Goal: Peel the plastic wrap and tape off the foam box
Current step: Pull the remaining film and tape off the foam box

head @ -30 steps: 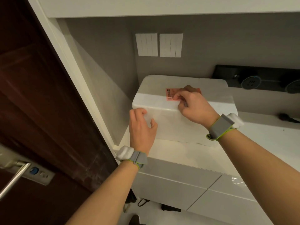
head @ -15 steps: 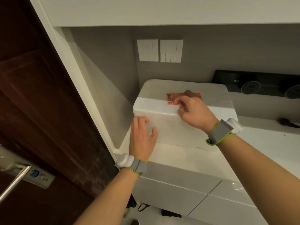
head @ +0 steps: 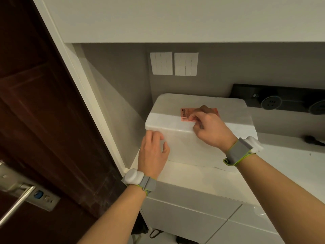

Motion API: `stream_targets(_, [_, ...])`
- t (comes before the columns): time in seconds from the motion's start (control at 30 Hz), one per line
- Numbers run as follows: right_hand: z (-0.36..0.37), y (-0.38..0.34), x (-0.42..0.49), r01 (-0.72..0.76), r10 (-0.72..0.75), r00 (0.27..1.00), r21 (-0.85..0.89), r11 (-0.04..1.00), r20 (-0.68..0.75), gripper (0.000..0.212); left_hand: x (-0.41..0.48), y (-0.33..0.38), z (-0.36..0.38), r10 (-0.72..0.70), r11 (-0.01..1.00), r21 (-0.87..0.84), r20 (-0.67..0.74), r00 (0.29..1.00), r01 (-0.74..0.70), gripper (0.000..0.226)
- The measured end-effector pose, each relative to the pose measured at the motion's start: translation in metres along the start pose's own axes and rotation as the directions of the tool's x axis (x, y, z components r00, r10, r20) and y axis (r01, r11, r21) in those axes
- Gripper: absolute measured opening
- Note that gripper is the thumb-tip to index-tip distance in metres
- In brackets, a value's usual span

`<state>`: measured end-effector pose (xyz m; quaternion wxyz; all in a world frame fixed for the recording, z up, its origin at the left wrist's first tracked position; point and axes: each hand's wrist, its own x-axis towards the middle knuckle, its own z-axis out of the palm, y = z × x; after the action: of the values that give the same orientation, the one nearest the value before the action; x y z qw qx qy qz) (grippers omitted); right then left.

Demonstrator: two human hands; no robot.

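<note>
Dark brown wooden door (head: 44, 120): far left, standing open, with a brushed metal lever handle (head: 15, 206) low on it.

Left hand (head: 153, 154): a grey wristband (head: 147, 184) sits at the wrist. The fingers are loosely spread and laid against the box's front face near its left corner, thumb apart, gripping nothing.

White foam box (head: 190, 145): rectangular with rounded corners, and a wide pale band runs along its top front edge. It sits on the white countertop (head: 202, 182), pushed into the corner by the grey wall, below two white switch panels (head: 174, 63).

Pink paper label (head: 184, 114): stuck on the box top near the front edge, partly covered by fingers.

Right hand (head: 212, 132): a second grey wristband (head: 237, 152) sits at the wrist. The fingers are curled, with thumb and forefinger pinching the label's near edge.

Black socket strip (head: 281, 101): on the wall right of the box, apart from it.
</note>
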<state>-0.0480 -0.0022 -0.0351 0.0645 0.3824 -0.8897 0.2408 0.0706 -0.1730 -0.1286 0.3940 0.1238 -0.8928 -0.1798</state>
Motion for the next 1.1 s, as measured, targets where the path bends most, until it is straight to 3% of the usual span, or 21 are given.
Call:
stream_targets(0.2, [-0.004,-0.002,-0.001,0.002,-0.002,1.0,0.026,1.0,0.003,0.03,0.003,-0.003,-0.002,0.026,0.999,0.023,-0.005,1.0,-0.026,0.012])
stream_targets(0.33, [-0.005,-0.003,0.0,-0.007,0.006,1.0,0.042,0.999,0.007,0.03,0.005,0.003,-0.01,-0.001,0.999,-0.053,-0.001,1.0,0.001,0.011])
stream_targets(0.47, [-0.008,-0.005,0.007,-0.04,0.039,0.998,0.023,0.999,0.04,0.034,0.039,0.009,-0.033,0.099,0.982,-0.152,-0.075,0.992,-0.11,0.02])
stream_targets(0.53, [-0.01,-0.008,0.016,-0.053,0.055,0.996,-0.039,0.998,0.064,0.037,0.068,0.006,-0.04,0.085,0.985,-0.149,0.003,0.996,-0.084,0.031])
stream_targets(0.63, [-0.01,-0.011,0.027,-0.026,0.036,0.998,-0.155,0.988,0.061,0.032,0.099,0.002,-0.041,0.034,0.999,-0.036,0.259,0.965,-0.026,0.042])
stream_targets(0.73, [-0.003,-0.009,0.027,-0.001,0.001,1.0,-0.185,0.983,0.002,0.027,0.102,-0.006,-0.037,0.117,0.99,0.031,0.351,0.929,-0.137,0.045])
stream_targets(1.1, [0.011,-0.001,0.018,0.05,-0.057,0.995,-0.083,0.995,-0.08,0.029,0.081,-0.007,-0.046,0.236,0.971,-0.021,0.248,0.939,-0.238,0.031])
